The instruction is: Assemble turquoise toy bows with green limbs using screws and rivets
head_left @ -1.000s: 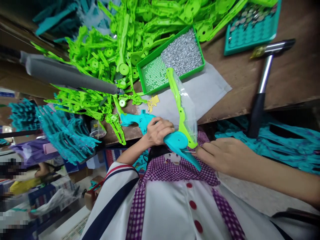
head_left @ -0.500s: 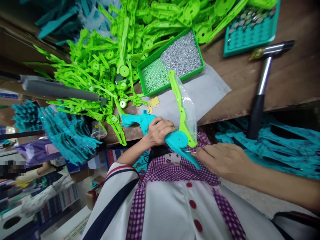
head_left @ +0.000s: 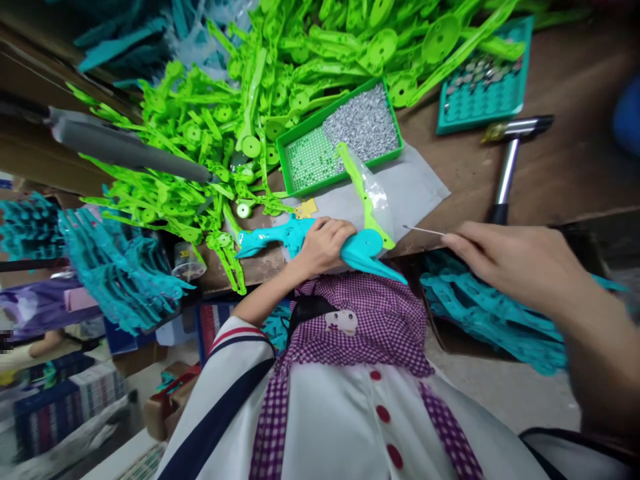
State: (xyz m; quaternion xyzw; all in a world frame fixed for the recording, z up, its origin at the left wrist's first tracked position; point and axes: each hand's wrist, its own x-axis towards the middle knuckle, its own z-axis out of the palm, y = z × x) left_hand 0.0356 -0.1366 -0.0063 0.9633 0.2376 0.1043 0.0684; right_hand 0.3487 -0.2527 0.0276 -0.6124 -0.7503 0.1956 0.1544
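Observation:
My left hand (head_left: 325, 247) is wrapped over the middle of a turquoise plastic piece (head_left: 369, 248) lying along the bench's front edge. From its round right end a bright green plastic strip (head_left: 356, 179) rises, with clear film beside it. My right hand (head_left: 515, 267) is closed on a thin, pointed metal rod (head_left: 425, 231), whose kind I cannot make out. The rod's tip points left, apart from the turquoise piece. Just behind the piece, a grey-white sheet (head_left: 415, 183) with a yellow printed figure lies on the bench.
A green tray (head_left: 315, 187) holds many small silvery metal parts. Green plastic pieces (head_left: 190, 133) are heaped behind it. To the right are a teal tray (head_left: 480, 119) of metal discs and a hammer (head_left: 509, 167). Turquoise pieces (head_left: 480, 320) fill a container below the bench edge.
My right hand has drawn the metal rod away from the turquoise piece, up and to the right. My left hand and the piece have moved slightly up, towards the bench.

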